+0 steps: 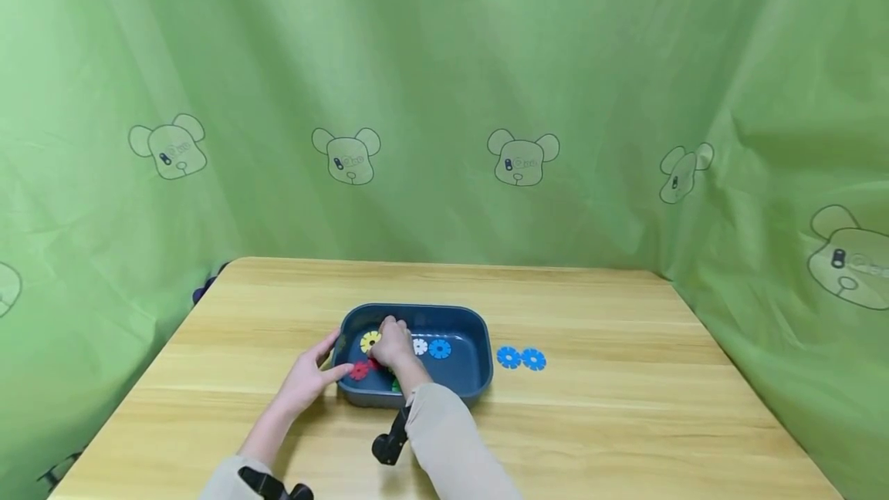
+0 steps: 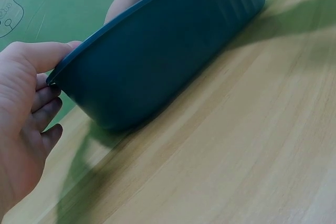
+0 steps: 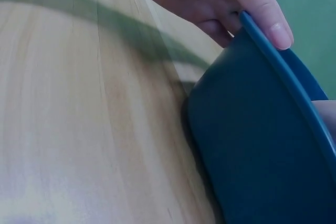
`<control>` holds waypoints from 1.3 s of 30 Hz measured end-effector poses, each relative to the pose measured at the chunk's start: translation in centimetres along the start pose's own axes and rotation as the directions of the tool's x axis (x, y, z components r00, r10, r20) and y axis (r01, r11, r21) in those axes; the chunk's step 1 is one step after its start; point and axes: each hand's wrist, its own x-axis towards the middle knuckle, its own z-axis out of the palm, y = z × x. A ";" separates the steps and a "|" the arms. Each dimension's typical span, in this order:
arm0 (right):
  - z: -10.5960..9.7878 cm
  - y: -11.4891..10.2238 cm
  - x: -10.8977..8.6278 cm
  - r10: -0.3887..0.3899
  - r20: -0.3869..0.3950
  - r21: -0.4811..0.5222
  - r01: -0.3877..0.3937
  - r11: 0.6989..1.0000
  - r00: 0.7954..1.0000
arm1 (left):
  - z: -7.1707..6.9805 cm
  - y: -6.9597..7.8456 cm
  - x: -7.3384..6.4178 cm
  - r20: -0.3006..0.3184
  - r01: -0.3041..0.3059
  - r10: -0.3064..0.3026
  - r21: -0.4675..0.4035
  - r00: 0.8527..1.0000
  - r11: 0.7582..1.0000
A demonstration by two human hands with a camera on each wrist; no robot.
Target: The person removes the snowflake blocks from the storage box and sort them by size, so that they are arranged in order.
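Observation:
A dark blue plastic basin [image 1: 467,369] stands on the table with several notched snowflake discs inside. My left hand [image 1: 305,378] grips its left end, thumb over the rim and fingers against the outer wall, as the left wrist view also shows. Down inside the basin is my right hand [image 1: 394,344], its fingertips hidden, so whether they pinch a disc does not show. Around it lie a yellow disc [image 1: 367,342], a red disc [image 1: 359,370], a white disc [image 1: 420,346] and a blue disc [image 1: 440,349]. Some green [image 1: 396,386] peeks out beside the right wrist.
To the right of the basin, two blue discs [image 1: 533,359] lie side by side on the wooden table [image 1: 625,407], touching or joined. A green curtain [image 1: 430,37] with bear-head outlines hangs behind the table and along its sides.

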 end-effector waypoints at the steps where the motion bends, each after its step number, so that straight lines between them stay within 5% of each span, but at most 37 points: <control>1: -0.1 0.1 0.0 0.000 -0.010 0.019 0.000 1.000 1.000 | 0.0 0.0 0.0 0.000 -0.001 0.001 -0.002 1.000 1.000; 24: -4.1 0.3 0.1 -0.117 -0.042 0.092 0.120 0.988 0.992 | 0.4 0.3 0.0 -0.010 -0.016 0.016 -0.048 1.000 0.999; 39: -9.2 2.6 -0.8 -0.087 0.021 0.404 0.071 0.912 0.996 | 0.2 0.2 -0.3 -0.010 -0.003 0.002 -0.034 1.000 0.999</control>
